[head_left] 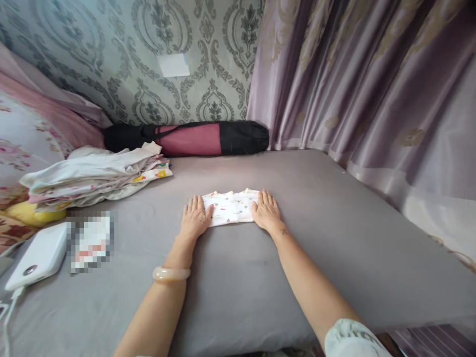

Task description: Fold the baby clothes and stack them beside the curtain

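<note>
A small folded white cloth garment with a scattered small print lies flat on the grey sheet. On its left end rests my left hand, palm down with the fingers stretched out and the thumb on the fabric. My right hand presses flat on the right end, fingers extended and pointing away from me. Neither hand grips the cloth. A pale bangle circles my left forearm.
A grey-sheeted bed spreads under everything. At the left are stacked clothes, a white power bank with a cable, and a blurred packet. A black and maroon rolled bag lies by the wall; curtains hang at right.
</note>
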A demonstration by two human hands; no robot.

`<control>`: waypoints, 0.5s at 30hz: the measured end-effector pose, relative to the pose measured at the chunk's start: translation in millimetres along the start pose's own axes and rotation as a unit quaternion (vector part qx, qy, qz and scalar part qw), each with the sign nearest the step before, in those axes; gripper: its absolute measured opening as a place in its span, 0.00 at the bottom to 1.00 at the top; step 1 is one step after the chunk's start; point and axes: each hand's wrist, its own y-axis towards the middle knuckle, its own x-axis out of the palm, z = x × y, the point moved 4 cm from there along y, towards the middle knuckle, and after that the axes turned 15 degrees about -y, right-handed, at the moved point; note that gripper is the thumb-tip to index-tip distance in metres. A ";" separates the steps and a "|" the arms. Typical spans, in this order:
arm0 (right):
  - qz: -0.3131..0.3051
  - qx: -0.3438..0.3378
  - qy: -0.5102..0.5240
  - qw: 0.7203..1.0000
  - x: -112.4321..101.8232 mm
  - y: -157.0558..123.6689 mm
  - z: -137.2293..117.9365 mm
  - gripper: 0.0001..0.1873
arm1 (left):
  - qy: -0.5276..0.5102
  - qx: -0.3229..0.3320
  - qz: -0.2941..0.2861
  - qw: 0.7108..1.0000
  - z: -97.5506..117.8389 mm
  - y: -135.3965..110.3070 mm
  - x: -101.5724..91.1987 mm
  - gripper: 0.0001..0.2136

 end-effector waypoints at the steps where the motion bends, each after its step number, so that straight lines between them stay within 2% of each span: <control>1: 0.001 0.000 0.000 1.000 -0.6 -0.3 -0.3 0.32 | 0.001 -0.001 -0.004 1.000 0.5 -0.1 -0.5 0.34; 4: 0.020 0.000 -0.001 1.000 -7.1 -1.5 -2.4 0.32 | 0.012 0.006 0.020 1.000 5.9 -1.4 -6.3 0.32; 7: 0.091 -0.025 -0.006 0.996 -18.3 -3.0 -7.5 0.31 | 0.033 0.068 0.089 0.993 17.5 -4.1 -14.0 0.29; 8: 0.107 -0.037 -0.006 0.994 -20.2 -3.4 -9.6 0.31 | 0.038 0.090 0.095 0.991 20.8 -4.8 -14.1 0.29; 10: 0.097 -0.052 -0.003 0.994 -17.8 -3.1 -12.3 0.31 | 0.040 0.106 0.066 0.991 23.3 -4.9 -9.4 0.28; 12: 0.058 -0.049 -0.002 0.997 -10.3 -2.0 -12.6 0.32 | 0.039 0.095 0.022 0.995 21.4 -4.0 -2.7 0.29; 15: 0.031 -0.041 -0.004 0.999 -0.8 -0.3 -11.3 0.32 | 0.035 0.082 0.000 0.996 17.8 -2.8 2.2 0.29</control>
